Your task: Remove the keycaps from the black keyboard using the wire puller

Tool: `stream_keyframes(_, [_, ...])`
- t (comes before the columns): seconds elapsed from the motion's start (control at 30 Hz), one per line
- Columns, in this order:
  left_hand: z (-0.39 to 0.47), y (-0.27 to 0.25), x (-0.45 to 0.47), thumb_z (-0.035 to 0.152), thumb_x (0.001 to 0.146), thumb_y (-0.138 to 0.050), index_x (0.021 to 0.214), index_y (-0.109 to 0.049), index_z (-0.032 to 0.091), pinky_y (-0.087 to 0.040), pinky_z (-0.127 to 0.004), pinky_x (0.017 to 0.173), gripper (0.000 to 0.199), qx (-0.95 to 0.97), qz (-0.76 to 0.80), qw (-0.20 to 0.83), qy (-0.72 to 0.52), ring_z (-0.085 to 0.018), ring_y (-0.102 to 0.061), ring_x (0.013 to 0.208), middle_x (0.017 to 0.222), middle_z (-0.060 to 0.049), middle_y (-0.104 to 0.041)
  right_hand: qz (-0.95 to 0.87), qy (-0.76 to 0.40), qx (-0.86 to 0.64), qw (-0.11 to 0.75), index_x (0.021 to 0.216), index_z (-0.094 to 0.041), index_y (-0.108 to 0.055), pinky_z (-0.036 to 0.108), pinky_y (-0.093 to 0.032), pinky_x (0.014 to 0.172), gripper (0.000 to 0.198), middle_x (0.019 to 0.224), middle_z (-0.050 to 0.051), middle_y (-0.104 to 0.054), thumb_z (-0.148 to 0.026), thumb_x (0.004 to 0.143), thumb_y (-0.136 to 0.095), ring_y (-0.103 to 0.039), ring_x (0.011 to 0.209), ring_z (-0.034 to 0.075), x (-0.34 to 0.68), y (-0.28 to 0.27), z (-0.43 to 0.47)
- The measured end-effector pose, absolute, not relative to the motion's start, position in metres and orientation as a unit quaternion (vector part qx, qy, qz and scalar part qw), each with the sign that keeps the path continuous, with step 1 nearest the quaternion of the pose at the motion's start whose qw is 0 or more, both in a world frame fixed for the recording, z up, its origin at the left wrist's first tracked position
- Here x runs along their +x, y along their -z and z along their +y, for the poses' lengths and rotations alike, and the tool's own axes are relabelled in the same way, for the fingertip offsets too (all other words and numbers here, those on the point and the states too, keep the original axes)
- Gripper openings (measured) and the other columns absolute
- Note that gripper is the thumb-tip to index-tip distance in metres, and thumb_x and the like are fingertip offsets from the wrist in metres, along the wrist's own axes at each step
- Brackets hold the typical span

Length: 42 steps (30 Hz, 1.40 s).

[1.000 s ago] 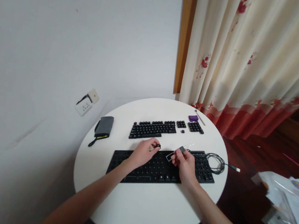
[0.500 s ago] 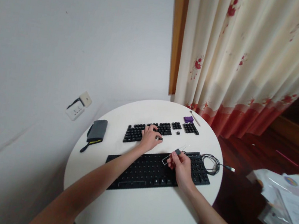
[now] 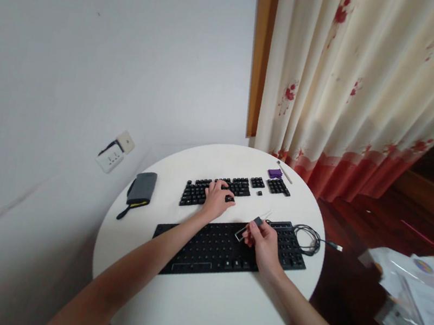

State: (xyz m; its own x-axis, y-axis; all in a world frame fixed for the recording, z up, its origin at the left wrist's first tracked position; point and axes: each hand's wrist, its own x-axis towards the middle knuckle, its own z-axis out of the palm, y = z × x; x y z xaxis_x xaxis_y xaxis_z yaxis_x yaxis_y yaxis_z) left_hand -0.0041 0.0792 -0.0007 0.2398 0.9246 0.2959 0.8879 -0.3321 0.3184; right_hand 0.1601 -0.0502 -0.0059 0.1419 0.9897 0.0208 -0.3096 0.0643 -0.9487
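My left hand reaches over a spread of loose black keycaps laid out in rows. Its fingers are apart, with dark keycaps showing between thumb and forefinger. My right hand is closed on a keycap puller with a dark grey handle. The puller's thin wire ends point away from me. Beneath that hand lies a black keyboard with its keycaps off over most of its surface. My left forearm crosses the keyboard's left part.
A single keycap lies apart from the others. Behind the smaller keycap groups are a purple cloth and a thin brush. A grey pouch sits at the left on the round white table. A coiled cable hangs over the right edge.
My left fingers have shifted very slightly by the keycaps. The right hand keeps its grip on the keycap puller, and the view has turned a little.
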Motion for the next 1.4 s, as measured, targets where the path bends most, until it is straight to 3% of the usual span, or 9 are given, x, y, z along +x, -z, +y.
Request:
stream_keyframes(0.73, [0.082, 0.008, -0.009, 0.034, 0.075, -0.079, 0.088, -0.076, 0.029, -0.033, -0.045, 0.092, 0.014, 0.779, 0.576, 0.042, -0.243, -0.029, -0.039, 0.114, 0.121, -0.005, -0.048, -0.397, -0.529, -0.430, 0.615, 0.074, -0.015, -0.061, 0.021, -0.037, 0.044, 0.037, 0.059, 0.002, -0.064, -0.051, 0.080, -0.068, -0.051, 0.046, 0.010, 0.160, 0.008, -0.051])
stream_keyframes(1.17, [0.083, 0.006, -0.006, 0.032, 0.070, -0.082, 0.095, -0.068, 0.027, -0.036, -0.040, 0.089, 0.029, 0.769, 0.590, 0.022, -0.245, -0.028, -0.042, 0.111, 0.118, -0.004, -0.052, -0.390, -0.532, -0.428, 0.617, 0.073, -0.014, -0.062, 0.020, -0.036, 0.043, 0.041, 0.058, 0.002, -0.064, -0.054, 0.077, -0.070, -0.050, 0.045, 0.009, 0.160, 0.004, -0.051])
stream_keyframes(1.4, [0.079, -0.006, -0.007, 0.034, 0.073, -0.080, 0.114, -0.063, 0.028, -0.036, -0.042, 0.094, 0.045, 0.770, 0.587, 0.038, -0.247, -0.029, -0.043, 0.113, 0.121, -0.005, -0.052, -0.400, -0.529, -0.417, 0.621, 0.075, -0.015, -0.061, 0.021, -0.036, 0.044, 0.037, 0.061, 0.002, -0.063, -0.051, 0.081, -0.068, -0.050, 0.047, 0.010, 0.164, 0.006, -0.051])
